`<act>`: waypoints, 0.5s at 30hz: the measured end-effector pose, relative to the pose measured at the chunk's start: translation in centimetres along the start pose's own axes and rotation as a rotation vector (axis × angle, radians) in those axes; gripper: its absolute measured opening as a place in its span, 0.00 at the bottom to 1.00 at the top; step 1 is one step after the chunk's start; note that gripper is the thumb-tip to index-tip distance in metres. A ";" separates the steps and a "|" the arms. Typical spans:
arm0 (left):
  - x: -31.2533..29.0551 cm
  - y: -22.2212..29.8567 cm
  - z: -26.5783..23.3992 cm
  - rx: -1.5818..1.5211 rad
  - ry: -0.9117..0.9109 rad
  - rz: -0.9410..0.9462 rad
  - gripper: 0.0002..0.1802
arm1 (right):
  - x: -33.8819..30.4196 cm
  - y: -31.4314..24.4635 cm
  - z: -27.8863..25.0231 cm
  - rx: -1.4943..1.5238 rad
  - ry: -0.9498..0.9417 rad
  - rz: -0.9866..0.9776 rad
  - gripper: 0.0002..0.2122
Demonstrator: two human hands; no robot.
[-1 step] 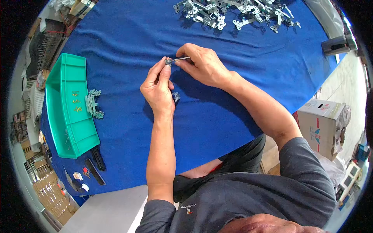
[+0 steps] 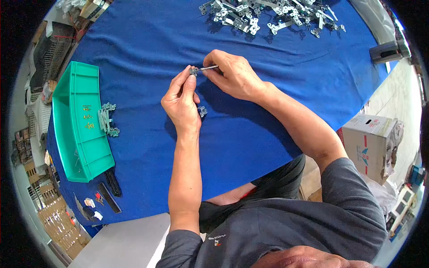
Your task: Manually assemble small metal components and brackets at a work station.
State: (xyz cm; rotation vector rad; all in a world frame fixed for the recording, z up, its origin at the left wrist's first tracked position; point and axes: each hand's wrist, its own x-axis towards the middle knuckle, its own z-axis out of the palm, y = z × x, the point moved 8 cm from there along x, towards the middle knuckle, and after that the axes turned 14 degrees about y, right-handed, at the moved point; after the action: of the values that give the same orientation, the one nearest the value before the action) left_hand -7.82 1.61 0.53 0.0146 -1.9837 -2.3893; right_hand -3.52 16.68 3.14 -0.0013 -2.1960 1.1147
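Standing left, a green bin [image 2: 91, 147] holds thin bits [image 2: 77, 160]; left grip [image 2: 182, 100] pinches metal part [image 2: 193, 71], right grip [image 2: 237, 77] rod [image 2: 209, 68].

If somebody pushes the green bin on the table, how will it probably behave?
The green bin looks like ribbed, moulded plastic, so it is probably stiff and light for its size. Its boxy shape suggests sliding, not rolling; the wrinkled blue cloth may bunch up.

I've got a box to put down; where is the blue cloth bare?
The widest bare stretch of blue cloth lies right of the right hand, bordered by the pile of metal parts and the black object. A smaller patch is between the forearms. It's crowded under that pile and around the green bin, where stacked metal pieces and black bars lie.
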 end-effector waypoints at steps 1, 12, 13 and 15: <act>0.0 0.1 0.0 -0.006 0.002 0.000 0.14 | 0.0 0.0 0.0 0.015 0.008 0.006 0.11; -0.1 0.1 0.2 0.020 -0.015 -0.005 0.14 | 0.1 -0.2 0.1 -0.030 -0.002 -0.040 0.10; -0.2 0.0 0.4 0.039 -0.028 0.000 0.14 | 0.0 0.0 0.2 -0.057 -0.039 -0.018 0.11; -0.2 0.3 0.4 0.040 -0.011 0.011 0.14 | 0.0 0.0 0.3 -0.097 -0.053 -0.014 0.11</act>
State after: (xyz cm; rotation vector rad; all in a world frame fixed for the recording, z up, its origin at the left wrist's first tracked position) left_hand -7.61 1.94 0.91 -0.0084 -2.0304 -2.3482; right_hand -3.73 16.43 3.02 0.0022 -2.2918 1.0102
